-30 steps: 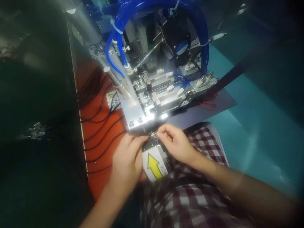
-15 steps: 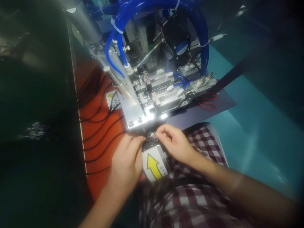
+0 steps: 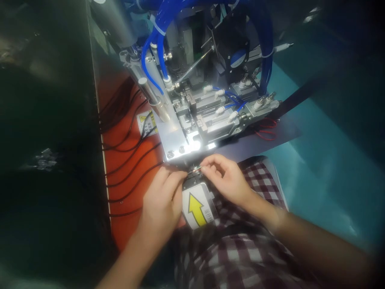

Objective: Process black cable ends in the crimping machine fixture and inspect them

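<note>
A small thin piece (image 3: 196,169) lies across the front of the machine, between my two hands. My left hand (image 3: 164,196) is closed in a pinch at its left end, just below the metal plate (image 3: 177,138). On the other side my right hand (image 3: 226,176) pinches the right end between thumb and forefinger. The piece is too small to make out in detail. Beneath the fingertips sits a dark block, and below it a white label with a yellow arrow (image 3: 196,208).
The machine carries metal cylinders (image 3: 221,124) and thick blue tubes (image 3: 266,44). Black cables (image 3: 132,188) cross the orange surface (image 3: 120,222) at left. Small shiny pieces (image 3: 45,159) lie at far left. A checkered cloth (image 3: 237,261) covers my lap.
The machine has shifted slightly right in view. Both hands keep their pinches at the same spot before the plate, with only slight movement.
</note>
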### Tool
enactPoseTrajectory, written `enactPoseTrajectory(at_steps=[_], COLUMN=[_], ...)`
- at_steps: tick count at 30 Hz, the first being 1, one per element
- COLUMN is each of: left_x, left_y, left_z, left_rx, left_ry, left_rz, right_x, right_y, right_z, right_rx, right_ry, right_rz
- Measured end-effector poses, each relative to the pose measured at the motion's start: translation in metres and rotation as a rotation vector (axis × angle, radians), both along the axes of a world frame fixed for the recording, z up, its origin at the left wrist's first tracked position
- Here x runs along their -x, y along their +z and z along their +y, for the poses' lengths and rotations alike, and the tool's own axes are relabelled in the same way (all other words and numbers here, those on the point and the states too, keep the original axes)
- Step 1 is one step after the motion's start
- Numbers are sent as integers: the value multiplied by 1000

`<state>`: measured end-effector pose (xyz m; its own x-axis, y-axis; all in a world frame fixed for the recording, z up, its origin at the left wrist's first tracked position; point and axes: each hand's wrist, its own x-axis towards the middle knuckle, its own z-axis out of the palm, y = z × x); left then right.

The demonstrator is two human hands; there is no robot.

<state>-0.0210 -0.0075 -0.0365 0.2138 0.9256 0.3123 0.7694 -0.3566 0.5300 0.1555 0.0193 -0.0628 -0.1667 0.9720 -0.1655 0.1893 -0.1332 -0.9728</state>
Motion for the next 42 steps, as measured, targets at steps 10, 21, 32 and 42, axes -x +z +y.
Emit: enactPoseTrajectory(at_steps=[10, 21, 32, 42], left_x=[-1, 0, 1, 0], left_y=[-1, 1, -3, -3], left_z=[-1, 0, -2, 0], left_rx=[8, 1, 3, 6], left_ry=[-1, 3, 11, 5], left_rz=[-12, -3, 1, -5], right_x=[5, 5, 4, 2], right_y=[4, 10, 14, 15], right_z=[0, 3, 4, 5], right_rx=[105, 253, 274, 270], right_ry=[-31, -41, -28, 12], right_rz=[58, 133, 89, 97])
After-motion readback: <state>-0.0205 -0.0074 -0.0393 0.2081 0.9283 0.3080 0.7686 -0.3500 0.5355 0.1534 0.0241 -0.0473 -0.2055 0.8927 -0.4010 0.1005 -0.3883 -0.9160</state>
